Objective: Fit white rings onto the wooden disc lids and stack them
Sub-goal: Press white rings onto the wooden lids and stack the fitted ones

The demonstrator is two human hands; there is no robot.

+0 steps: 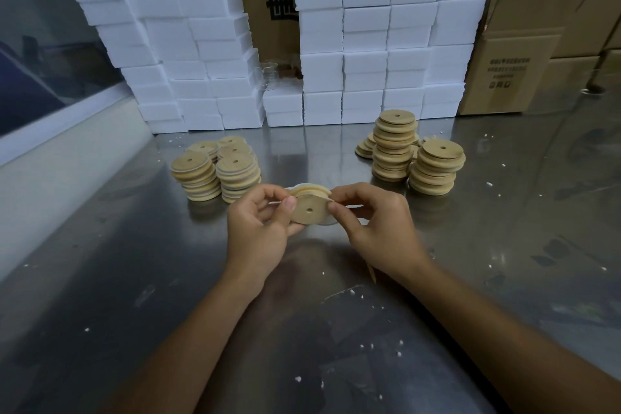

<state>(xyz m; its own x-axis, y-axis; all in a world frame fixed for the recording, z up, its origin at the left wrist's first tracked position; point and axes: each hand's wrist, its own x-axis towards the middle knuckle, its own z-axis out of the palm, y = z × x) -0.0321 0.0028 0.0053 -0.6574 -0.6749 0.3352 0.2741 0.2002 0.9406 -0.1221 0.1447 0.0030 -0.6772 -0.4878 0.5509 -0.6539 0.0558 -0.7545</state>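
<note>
Both hands, left hand [260, 225] and right hand [376, 225], are pinching a round, holed wooden disc lid [309, 210], fingers curled (best easing the thin white ring [327, 221] evenly round).

A steel table [504, 245] fills the foreground, its dull sheen reflecting what stands on it, with white crumbs [369, 346] scattered across it. White foam boxes [366, 44] are stacked in uneven columns along its far edge. Behind them stand cardboard cartons [524, 54] (printed with black characters). A window [40, 54] runs along the left.
</note>
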